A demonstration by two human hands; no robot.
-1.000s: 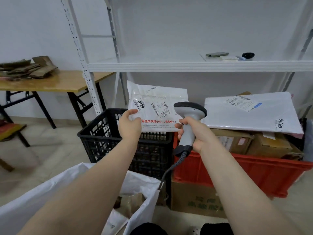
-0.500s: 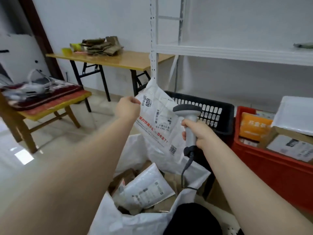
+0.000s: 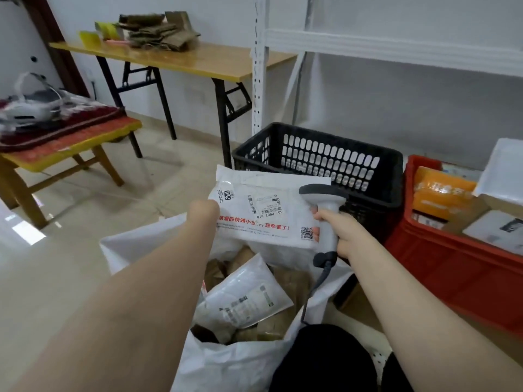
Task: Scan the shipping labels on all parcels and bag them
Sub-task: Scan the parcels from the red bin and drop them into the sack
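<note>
Parcel [image 3: 268, 213] now flat (left hand [image 3: 203, 212] outstretched)

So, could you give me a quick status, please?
Left hand holds mailer over bag. Right hand grips scanner. Bag mouth open.

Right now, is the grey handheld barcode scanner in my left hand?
No, the right hand grips the scanner; the left hand holds the white plastic mailer.

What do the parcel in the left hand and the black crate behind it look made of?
Parcel: thin white plastic film, probably polyethylene, slightly glossy; it creases and bends. Black crate: rigid moulded plastic, matt, judging by its uniform slotted walls.
</note>
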